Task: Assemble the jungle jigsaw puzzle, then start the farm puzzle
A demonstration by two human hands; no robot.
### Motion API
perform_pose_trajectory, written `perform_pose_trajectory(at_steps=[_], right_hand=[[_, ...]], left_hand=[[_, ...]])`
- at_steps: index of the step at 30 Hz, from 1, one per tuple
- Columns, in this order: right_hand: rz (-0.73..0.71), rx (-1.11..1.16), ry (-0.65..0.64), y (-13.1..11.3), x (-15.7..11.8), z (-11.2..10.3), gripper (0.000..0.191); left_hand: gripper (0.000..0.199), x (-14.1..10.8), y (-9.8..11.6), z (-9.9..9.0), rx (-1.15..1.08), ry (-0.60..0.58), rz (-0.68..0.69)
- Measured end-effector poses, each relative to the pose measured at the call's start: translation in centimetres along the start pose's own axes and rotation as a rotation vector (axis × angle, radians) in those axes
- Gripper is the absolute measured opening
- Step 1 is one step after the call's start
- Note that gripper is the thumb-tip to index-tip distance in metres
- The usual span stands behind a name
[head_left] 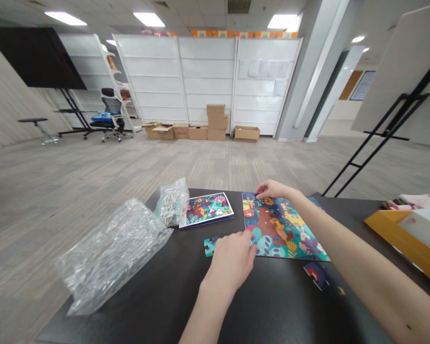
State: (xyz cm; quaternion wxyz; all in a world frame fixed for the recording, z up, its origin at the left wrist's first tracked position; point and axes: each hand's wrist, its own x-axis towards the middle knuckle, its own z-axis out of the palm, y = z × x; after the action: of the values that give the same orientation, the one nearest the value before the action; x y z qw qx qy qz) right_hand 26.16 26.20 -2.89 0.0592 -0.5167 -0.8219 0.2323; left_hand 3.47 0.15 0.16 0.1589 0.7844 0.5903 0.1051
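A colourful jigsaw puzzle, partly assembled, lies on the black table. My right hand rests its fingertips on the puzzle's top left area and shows nothing held. My left hand sits at the puzzle's lower left edge, its fingertips hidden against the pieces. Just left of that hand lies a loose teal puzzle piece. A dark loose piece and a tiny tan scrap lie right of the puzzle. A picture card stands beyond my left hand.
A crumpled clear plastic bag and a small bag of pieces lie at the table's left. A yellow box and pink cloth sit right. A black easel stands beyond the table; carpet surrounds it.
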Motion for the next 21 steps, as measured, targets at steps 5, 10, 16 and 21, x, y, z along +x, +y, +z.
perform_pose_trajectory(at_steps=[5,10,16,21], right_hand=[[-0.027,-0.089,0.032,-0.5,0.0,-0.1,0.037],[-0.066,-0.096,0.030,-0.8,0.1,0.6,0.057],[-0.138,-0.038,-0.041,-0.7,0.5,0.8,0.057],[-0.131,0.032,-0.094,-0.7,0.8,0.5,0.055]], left_hand=[[0.019,0.0,0.2,-0.1,0.024,-0.018,-0.006],[0.018,0.0,0.1,0.0,0.022,0.007,0.009],[0.016,0.0,0.0,0.1,0.015,0.021,0.017],[0.017,0.1,0.0,0.0,0.001,0.006,0.011]])
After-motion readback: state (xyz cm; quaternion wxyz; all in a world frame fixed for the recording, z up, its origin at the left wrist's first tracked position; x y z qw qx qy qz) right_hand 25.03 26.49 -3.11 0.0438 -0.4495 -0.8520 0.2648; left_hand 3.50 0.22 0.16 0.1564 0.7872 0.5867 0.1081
